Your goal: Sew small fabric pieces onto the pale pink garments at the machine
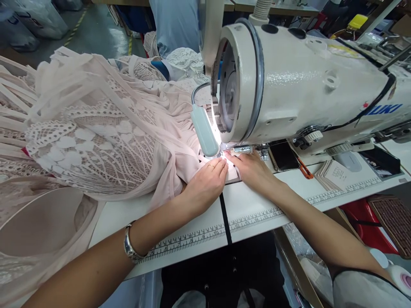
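A pale pink lace garment [109,132] is heaped on the left of the sewing table, and its edge runs under the head of a white sewing machine [289,81]. My left hand [208,184] has its fingers pressed together on the pink fabric, just in front of the needle area. Close beside it, my right hand [253,169] holds the same fabric down with its fingertips, partly under the machine head. A small pale green lamp [204,130] on a bendy neck lights the spot brightly. Glare and fingers hide the needle and the stitching.
Rulers [189,240] are printed along the table's front edge. Right of my hand lie a dark phone-like slab [284,156], an orange-handled tool [305,168] and stacked paper cards [332,175]. A moulded cup [41,222] hangs at the left. A person in blue [176,25] is behind.
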`<state>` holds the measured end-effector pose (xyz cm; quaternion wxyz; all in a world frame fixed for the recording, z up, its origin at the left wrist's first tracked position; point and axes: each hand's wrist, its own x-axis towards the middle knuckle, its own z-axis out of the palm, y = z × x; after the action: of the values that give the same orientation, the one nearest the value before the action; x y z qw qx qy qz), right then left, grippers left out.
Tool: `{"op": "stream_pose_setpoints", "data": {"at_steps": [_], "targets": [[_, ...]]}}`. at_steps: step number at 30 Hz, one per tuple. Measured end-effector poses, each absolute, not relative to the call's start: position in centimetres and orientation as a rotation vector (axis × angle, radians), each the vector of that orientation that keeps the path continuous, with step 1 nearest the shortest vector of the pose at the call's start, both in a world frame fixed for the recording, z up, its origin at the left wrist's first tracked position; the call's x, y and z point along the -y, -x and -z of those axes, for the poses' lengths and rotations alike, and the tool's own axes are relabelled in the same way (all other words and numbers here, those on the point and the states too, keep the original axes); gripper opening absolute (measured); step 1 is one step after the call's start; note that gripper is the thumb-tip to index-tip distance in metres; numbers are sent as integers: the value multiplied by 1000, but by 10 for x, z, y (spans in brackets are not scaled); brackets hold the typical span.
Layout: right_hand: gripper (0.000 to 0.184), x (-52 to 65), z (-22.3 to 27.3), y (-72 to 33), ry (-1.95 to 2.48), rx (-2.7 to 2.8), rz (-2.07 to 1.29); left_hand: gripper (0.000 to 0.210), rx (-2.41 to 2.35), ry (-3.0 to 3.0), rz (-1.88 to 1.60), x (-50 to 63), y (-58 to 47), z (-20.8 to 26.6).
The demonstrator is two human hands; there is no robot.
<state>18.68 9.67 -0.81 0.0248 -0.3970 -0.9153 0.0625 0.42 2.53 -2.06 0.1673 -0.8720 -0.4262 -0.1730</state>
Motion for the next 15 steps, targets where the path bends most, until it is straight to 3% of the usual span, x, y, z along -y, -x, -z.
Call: {"op": "stream_pose_setpoints", "data": {"at_steps": [15], "targets": [[48,-94,-6,-180,1430,2922,-321,37,1269,2468,459,-29,-5,21]]}}
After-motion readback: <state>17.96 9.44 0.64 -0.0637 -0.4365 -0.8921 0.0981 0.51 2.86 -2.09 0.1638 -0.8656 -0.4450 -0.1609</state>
